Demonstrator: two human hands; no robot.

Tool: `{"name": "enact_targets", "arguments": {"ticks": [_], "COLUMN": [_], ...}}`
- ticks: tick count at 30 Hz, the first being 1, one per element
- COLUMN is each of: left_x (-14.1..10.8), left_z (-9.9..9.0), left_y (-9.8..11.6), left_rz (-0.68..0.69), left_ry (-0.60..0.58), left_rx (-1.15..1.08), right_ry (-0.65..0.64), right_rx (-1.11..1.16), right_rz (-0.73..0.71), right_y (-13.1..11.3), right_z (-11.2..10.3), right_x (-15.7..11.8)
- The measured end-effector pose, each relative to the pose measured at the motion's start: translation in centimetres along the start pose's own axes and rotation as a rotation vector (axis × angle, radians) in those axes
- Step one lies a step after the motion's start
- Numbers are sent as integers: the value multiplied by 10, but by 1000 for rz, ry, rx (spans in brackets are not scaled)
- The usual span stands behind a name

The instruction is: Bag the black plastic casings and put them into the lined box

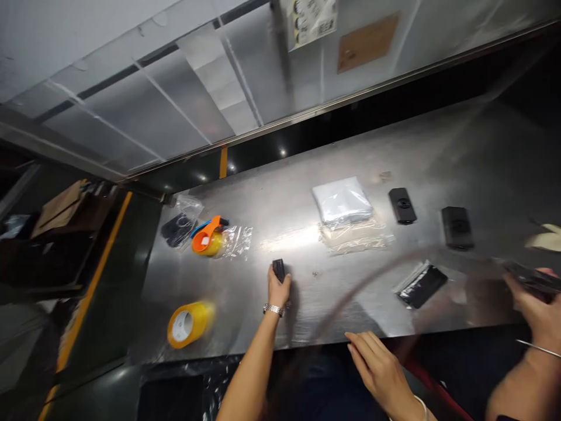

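Observation:
My left hand (277, 290), with a metal watch band at the wrist, is closed around a small black block-like object (279, 269) over the metal table. Its lower part is hidden by my fingers. Near the table's front edge, my right hand (377, 369) hangs with fingers stretched out and nothing in them. To its right lies a black item in a clear plastic wrapper (421, 285). Beyond my hands, a stack of clear plastic bags (344, 202) rests on the table.
At right, a co-worker's hand (535, 301) holds a blurred dark object. Two black devices (402, 206) stand at back right. On the left are a yellow tape roll (189, 324), an orange tape dispenser (205, 238) and a bagged black item (179, 228). A shelf panel (263, 76) spans the back.

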State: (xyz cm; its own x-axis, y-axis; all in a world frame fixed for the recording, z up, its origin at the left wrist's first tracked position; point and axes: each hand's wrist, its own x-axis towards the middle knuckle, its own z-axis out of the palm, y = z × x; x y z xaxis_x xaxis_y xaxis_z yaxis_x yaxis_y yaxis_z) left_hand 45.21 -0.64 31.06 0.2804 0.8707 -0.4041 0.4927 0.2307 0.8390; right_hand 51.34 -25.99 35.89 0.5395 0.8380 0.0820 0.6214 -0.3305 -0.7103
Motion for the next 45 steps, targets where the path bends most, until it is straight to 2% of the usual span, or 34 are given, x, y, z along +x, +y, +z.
{"name": "enact_targets", "arguments": {"ticks": [3,5,8,11,15,19,23,27,30,34,38,41,45], "left_x": [42,64,88,103,112,111,91,56,34,18,10,10,17], "left_z": [11,21,36,49,56,58,65,76,87,106,129,144,155], "left_y": [13,24,38,44,42,42,46,40,33,35,46,52,55], "left_rz": [197,304,421,496,557,599,657,809,892,894,876,877,906], "left_ry": [-3,-2,20,51,74,112,118,-3,-143,-284,-310,-269,-229], "left_rx": [253,395,574,709,820,870,867,742,624,570,626,667,647], "right_ry": [125,240,363,416,447,516,621,685,652,565,550,598,630], "right_rx": [-54,-100,-151,-147,-119,-118,-195,-316,-365,-383,-369,-330,-256], "right_rz": [243,387,531,595,599,613,708,861,951,1006,978,902,741], "right_y": [38,62,88,99,102,114,144,177,196,212,211,187,135], "right_z": [1,-6,-21,-33,-38,-45,-65,-86,-94,-94,-87,-76,-43], "right_x": [8,15,26,38,62,108,168,217,234,233,217,191,131]}}
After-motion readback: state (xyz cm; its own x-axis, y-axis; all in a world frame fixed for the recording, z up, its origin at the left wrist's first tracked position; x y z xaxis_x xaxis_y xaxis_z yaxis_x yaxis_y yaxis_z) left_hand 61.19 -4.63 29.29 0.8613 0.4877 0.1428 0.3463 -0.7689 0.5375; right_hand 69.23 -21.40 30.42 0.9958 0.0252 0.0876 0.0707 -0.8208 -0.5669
